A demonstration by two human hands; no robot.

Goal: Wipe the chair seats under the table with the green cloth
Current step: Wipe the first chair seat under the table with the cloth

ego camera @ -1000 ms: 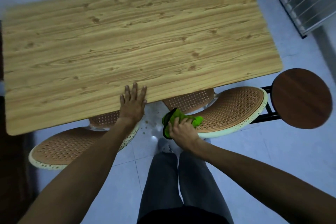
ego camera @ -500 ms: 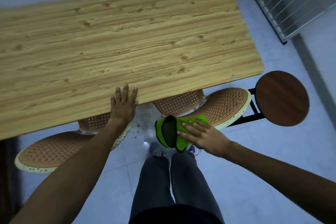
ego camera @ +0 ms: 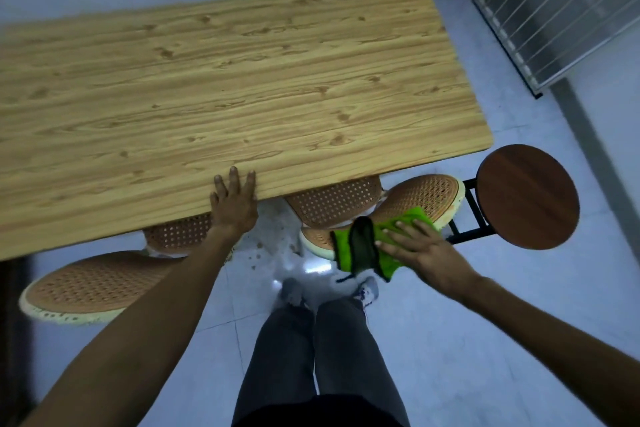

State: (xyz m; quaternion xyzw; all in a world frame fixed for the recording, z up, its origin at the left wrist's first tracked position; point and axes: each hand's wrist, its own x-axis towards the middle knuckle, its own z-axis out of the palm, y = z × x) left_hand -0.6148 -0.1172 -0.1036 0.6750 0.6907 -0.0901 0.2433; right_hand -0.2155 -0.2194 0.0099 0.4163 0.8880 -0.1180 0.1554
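My right hand (ego camera: 420, 253) lies flat with spread fingers on the green cloth (ego camera: 367, 248), pressing it onto the near edge of the right woven chair seat (ego camera: 426, 196). A dark patch shows in the cloth's middle, and part of it hangs over the seat rim. My left hand (ego camera: 233, 203) rests palm-down on the front edge of the wooden table (ego camera: 225, 87). A second woven seat (ego camera: 90, 284) sticks out at the lower left. Two further woven seats (ego camera: 334, 203) (ego camera: 178, 234) sit mostly hidden under the table.
A round dark wooden stool (ego camera: 526, 196) on a black frame stands to the right of the table. A barred metal panel (ego camera: 561, 3) leans at the top right. My legs and feet (ego camera: 322, 350) stand on the pale tiled floor, which has small stains near the table.
My right hand went from gripping the bunched cloth to lying flat on it, and has slid it rightwards along the right seat. The left hand stays on the table edge.
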